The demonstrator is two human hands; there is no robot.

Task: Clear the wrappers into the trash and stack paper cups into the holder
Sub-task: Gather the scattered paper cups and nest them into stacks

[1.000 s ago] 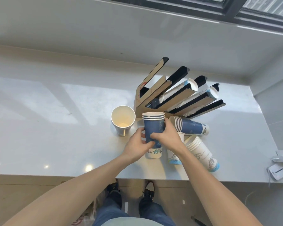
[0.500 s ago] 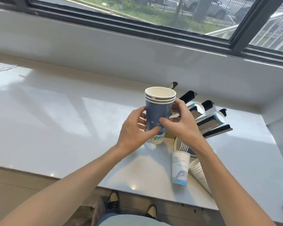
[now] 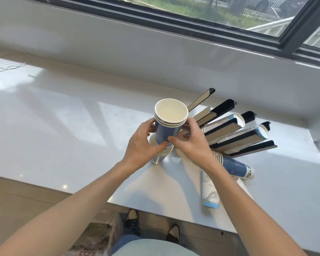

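Held stack: a stack of blue paper cups (image 3: 166, 129), three rims showing, mouth up and tilted toward the camera, raised above the white counter (image 3: 63, 137) just left of the cup holder (image 3: 235, 133).
Left hand (image 3: 142, 145): curled around the stack's left side, thumb across the front of the lower wall, fingers wrapped behind.
Right hand (image 3: 190, 143): curled around the stack's right side, thumb tip pressed on the blue wall next to the left thumb.
Cup holder: a fan of slanted slots with black tips, standing on the counter; two of its right-hand slots carry rows of white cups (image 3: 229, 121), mouths pointing up and right.
Silvery cup (image 3: 158, 157): on the counter left of the holder, mostly hidden under the left hand; whether it is upright cannot be told.
Lying blue stack (image 3: 235, 166): nested blue cups on their side just in front of the holder, base with a printed white band pointing right.
Printed white cup (image 3: 210, 193): farther in front of the holder than the lying blue stack, white with a bridge drawing and a blue band at its near end, partly covered by the right forearm.
More white cups (image 3: 243, 185): a sliver visible behind the right forearm, beside the printed white cup.
Window (image 3: 229, 13): behind the holder, above the sill.
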